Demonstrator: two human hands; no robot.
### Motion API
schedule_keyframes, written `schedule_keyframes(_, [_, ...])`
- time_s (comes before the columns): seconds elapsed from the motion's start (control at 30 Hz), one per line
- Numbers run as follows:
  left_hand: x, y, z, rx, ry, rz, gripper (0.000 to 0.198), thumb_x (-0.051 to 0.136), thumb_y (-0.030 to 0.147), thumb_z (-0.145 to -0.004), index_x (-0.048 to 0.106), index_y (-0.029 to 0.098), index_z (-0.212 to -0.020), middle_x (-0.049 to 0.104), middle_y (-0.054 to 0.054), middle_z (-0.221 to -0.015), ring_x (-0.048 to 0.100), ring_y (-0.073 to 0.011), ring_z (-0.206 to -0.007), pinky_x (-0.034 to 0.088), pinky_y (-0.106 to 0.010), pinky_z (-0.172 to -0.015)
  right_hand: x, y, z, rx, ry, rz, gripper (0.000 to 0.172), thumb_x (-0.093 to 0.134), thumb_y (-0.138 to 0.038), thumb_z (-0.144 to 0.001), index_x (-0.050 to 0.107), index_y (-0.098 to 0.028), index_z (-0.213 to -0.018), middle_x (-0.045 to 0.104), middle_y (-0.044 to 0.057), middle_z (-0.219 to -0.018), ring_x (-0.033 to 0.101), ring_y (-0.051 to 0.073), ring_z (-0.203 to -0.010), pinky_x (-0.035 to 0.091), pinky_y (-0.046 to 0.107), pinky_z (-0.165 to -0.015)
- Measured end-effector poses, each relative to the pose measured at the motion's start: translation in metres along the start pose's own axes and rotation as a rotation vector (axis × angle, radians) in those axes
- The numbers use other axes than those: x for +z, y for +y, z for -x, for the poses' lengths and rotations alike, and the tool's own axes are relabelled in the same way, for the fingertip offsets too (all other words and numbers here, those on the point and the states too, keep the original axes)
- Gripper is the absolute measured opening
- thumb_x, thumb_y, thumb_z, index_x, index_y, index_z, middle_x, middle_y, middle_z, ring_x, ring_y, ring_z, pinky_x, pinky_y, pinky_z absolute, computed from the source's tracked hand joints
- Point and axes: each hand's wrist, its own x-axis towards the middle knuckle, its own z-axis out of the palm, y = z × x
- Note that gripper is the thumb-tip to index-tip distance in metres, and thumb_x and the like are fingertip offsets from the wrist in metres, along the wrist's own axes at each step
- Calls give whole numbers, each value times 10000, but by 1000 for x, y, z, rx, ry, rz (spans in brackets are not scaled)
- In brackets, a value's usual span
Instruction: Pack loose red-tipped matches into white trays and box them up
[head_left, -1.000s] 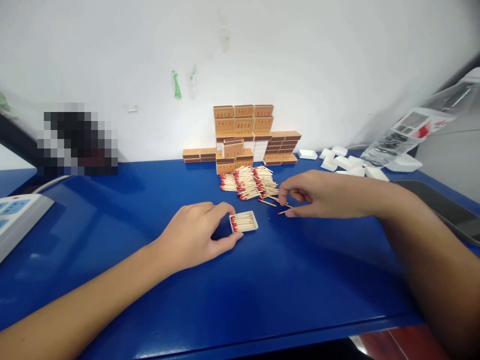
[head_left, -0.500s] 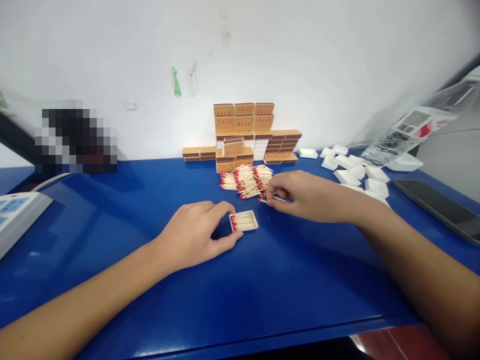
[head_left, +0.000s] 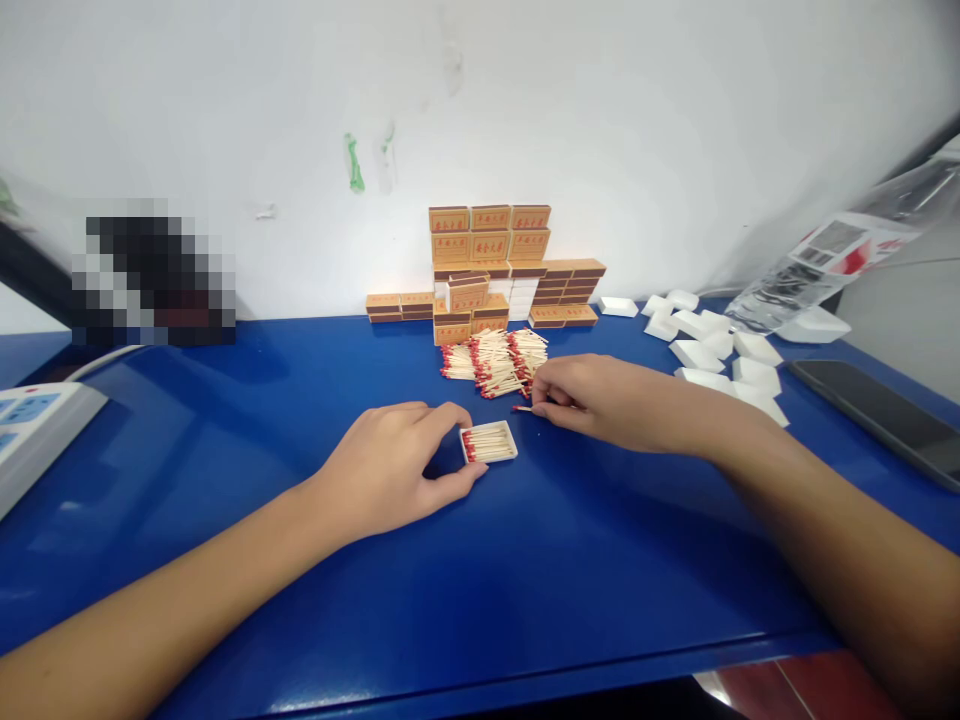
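A small white tray [head_left: 489,442] with several red-tipped matches lying in it rests on the blue table. My left hand [head_left: 397,465] holds the tray's left end between thumb and forefinger. To the right and slightly beyond, my right hand [head_left: 581,400] pinches a match [head_left: 523,408], its red head pointing left. Just behind that hand lies a heap of loose matches [head_left: 495,362] with red heads. Orange matchboxes [head_left: 490,246] are stacked against the wall behind the heap.
White empty trays [head_left: 697,355] are scattered at the back right, near a plastic bag [head_left: 825,260] and a black phone [head_left: 877,415]. A white and grey box [head_left: 45,430] lies at the left edge of the blue table [head_left: 465,600].
My right hand has moved slightly nearer to me, away from the heap, with the match in its fingers. My left hand and the tray have stayed in place.
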Motion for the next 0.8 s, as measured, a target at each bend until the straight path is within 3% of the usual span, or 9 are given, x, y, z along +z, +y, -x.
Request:
schedule_keyframes(0.27, [0,0,0,-5,-9,3,305,674,447,-950,682,196,-1123,548,54,-664,518,-129,-565,392,-269,-578,2,-33,8,-136,95,-138,216,508,-377,-1055,604,-214,-952,691,46,-919,573,181,-763,363,307,-673])
schedule_keyframes(0.43, [0,1,0,4,-8,0,299,652,468,-965,681,189,-1067,545,46,-668,517,-132,-571,385,-272,-575,9,-47,8,-194,53,-129,210,485,-347,-1072,621,-208,-993,710,71,-998,611,195,-807,388,313,-699])
schedule_keyframes(0.63, [-2,2,0,29,51,26,296,681,426,-956,691,175,-1113,530,53,-659,529,-129,-578,422,-269,-602,-17,-15,8,-81,289,96,206,494,-311,-1016,630,-209,-898,671,63,-826,573,197,-729,349,317,-657])
schedule_keyframes(0.73, [-2,2,1,58,119,29,314,672,441,-965,694,172,-1125,543,50,-666,540,-129,-587,429,-268,-609,-26,6,12,39,183,151,202,565,-373,-968,659,-216,-883,670,54,-807,557,193,-690,344,321,-634])
schedule_keyframes(0.8, [-1,1,2,50,89,9,309,674,437,-962,696,178,-1128,543,51,-664,532,-126,-573,413,-264,-590,-26,15,14,120,69,135,231,626,-441,-930,677,-220,-889,690,58,-848,565,192,-691,349,321,-621])
